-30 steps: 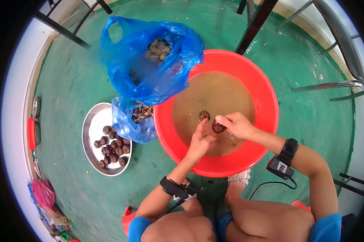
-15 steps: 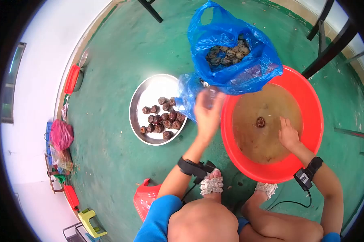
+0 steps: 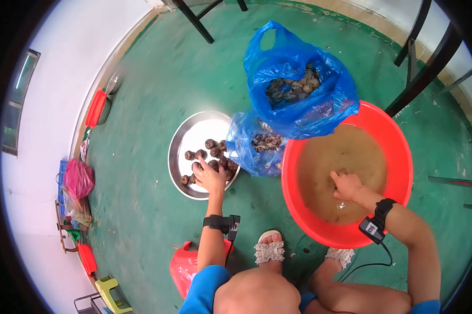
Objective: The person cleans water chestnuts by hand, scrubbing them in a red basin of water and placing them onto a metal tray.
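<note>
Left hand (image 3: 208, 177) rests loosely spread on the shells (image 3: 210, 155) in the tray (image 3: 186, 137), left of the basin (image 3: 403, 157). Right hand (image 3: 345, 185) is in the basin's water, grip unclear. Likely dropping a washed shell; next needs another shell.

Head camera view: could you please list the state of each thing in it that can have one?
Red basin: holds murky water.
Large blue bag: mouth open, shells inside.
Small blue bag: open, shells inside, leaning on the basin.
Metal plate: partly filled with dark shells.
Left hand: over the shells on the plate; grip not clear.
Right hand: dipped in the water, fingers curled; contents hidden.
</note>
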`<action>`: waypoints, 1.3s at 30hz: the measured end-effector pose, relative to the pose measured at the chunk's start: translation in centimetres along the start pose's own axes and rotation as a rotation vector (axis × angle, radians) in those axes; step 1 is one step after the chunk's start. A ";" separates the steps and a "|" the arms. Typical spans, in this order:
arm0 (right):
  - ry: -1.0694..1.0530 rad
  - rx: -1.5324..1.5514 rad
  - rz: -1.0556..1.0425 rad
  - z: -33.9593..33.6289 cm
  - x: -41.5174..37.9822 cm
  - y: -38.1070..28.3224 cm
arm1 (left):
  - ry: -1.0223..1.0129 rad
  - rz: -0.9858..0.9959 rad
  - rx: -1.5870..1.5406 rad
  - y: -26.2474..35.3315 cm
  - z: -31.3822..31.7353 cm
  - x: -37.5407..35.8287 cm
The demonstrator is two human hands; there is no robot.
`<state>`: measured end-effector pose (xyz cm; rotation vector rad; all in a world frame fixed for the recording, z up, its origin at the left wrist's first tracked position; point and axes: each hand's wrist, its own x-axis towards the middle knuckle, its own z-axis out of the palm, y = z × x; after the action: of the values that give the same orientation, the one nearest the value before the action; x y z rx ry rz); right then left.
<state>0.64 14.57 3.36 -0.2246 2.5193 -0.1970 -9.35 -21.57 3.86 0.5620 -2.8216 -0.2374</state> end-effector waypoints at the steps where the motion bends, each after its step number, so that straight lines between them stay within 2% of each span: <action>1: 0.002 -0.003 0.010 -0.2 -0.5 0.2 | 0.072 0.110 -0.125 1.6 -1.0 0.2; 2: -0.006 0.030 -0.009 -0.4 -1.0 0.4 | 0.195 0.228 -0.338 3.7 -1.8 0.4; 4: -0.005 0.060 -0.022 -0.7 -1.5 0.7 | -0.054 0.278 -0.717 9.1 -6.3 -0.7; 6: 0.063 0.237 0.024 -0.6 -1.9 1.0 | -0.414 0.360 -1.111 13.8 -8.1 -4.0; 7: 0.075 0.232 0.034 -0.8 -2.2 0.9 | -0.588 0.473 -1.153 15.7 -8.0 -6.0; 8: 0.119 0.435 0.098 -1.1 -2.5 0.7 | -0.760 0.399 -1.371 17.4 -7.2 -9.2; 9: 0.168 0.639 0.157 -1.1 -2.9 0.4 | -0.898 0.275 -1.258 18.0 -4.6 -12.0; 10: 0.279 0.689 0.078 -0.4 -3.0 0.4 | -0.985 0.050 -1.147 18.6 -3.8 -14.6; 11: 0.405 0.741 -0.024 0.5 -2.7 0.1 | -1.185 -0.101 -1.245 18.4 -1.1 -16.6; 12: 0.487 0.717 0.005 0.3 -3.4 -1.1 | -1.797 -0.665 -1.636 18.4 -2.3 -17.1; 13: 0.536 0.714 -0.055 -0.5 -4.4 -2.3 | -1.909 -0.896 -1.487 18.5 -3.0 -17.3; 14: 0.588 0.606 -0.033 -0.6 -5.1 -3.4 | -2.350 -0.612 -2.052 16.9 2.3 -19.2; 15: 0.630 0.399 -0.103 -0.7 -5.1 -3.6 | -1.821 -0.223 -1.854 17.7 1.9 -20.4; 16: 0.654 0.335 -0.129 -0.9 -5.0 -3.7 | -1.967 -0.906 -1.742 18.4 2.1 -20.6; 17: 0.786 0.238 -0.210 0.0 -4.3 -3.1 | -2.004 -0.925 -1.700 18.7 3.0 -20.4; 18: 0.812 0.297 -0.198 0.2 -3.8 -3.0 | -1.895 -1.009 -1.560 19.0 1.9 -19.8; 19: 0.833 0.358 -0.177 0.3 -3.3 -3.1 | -1.917 -1.016 -1.442 19.0 2.6 -18.9; 20: 0.852 0.362 -0.205 0.5 -2.7 -3.2 | -1.886 -0.995 -1.457 19.1 1.7 -17.8; 22: 0.737 0.337 -0.127 0.3 -2.2 -3.6 | -1.693 -0.810 -1.218 19.3 -0.7 -17.0; 23: 0.697 0.434 -0.054 0.2 -2.1 -4.2 | -1.678 -0.809 -1.223 19.0 -0.8 -16.5; 24: 0.697 0.434 -0.066 0.2 -1.7 -4.3 | -1.629 -0.747 -1.222 18.7 -0.7 -16.3; 26: 0.593 0.356 0.049 0.5 -1.1 -3.9 | -1.540 -0.626 -1.220 18.4 -0.4 -16.3; 27: 0.593 0.349 0.045 -0.4 -1.1 -3.8 | -1.537 -0.627 -1.229 17.9 1.6 -16.6; 29: 0.209 0.568 0.196 -2.5 -1.1 -3.7 | -1.801 -0.354 -1.205 16.6 7.3 -17.8; 30: 0.213 0.564 0.194 -2.3 -0.8 -2.4 | -1.797 -0.350 -1.210 16.7 7.3 -18.1; 32: -0.152 0.631 0.233 -1.8 0.7 0.8 | -1.640 -0.642 -1.294 16.9 7.1 -18.4; 33: -0.164 0.536 0.252 -1.0 1.0 2.3 | -1.601 -0.789 -1.326 16.8 12.0 -19.4; 35: -0.006 0.250 0.308 0.5 0.9 5.3 | -1.559 -0.855 -1.383 16.0 17.3 -20.0; 37: 0.045 0.153 0.315 0.6 -0.1 5.9 | -1.527 -0.935 -1.441 16.5 17.4 -19.9; 39: 0.003 0.156 0.248 0.6 -1.0 5.4 | -1.406 -1.148 -1.472 16.9 16.6 -20.1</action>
<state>1.14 19.99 2.41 0.1496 2.4920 -0.2921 -1.96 3.59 -12.78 1.7299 -1.3802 -3.3210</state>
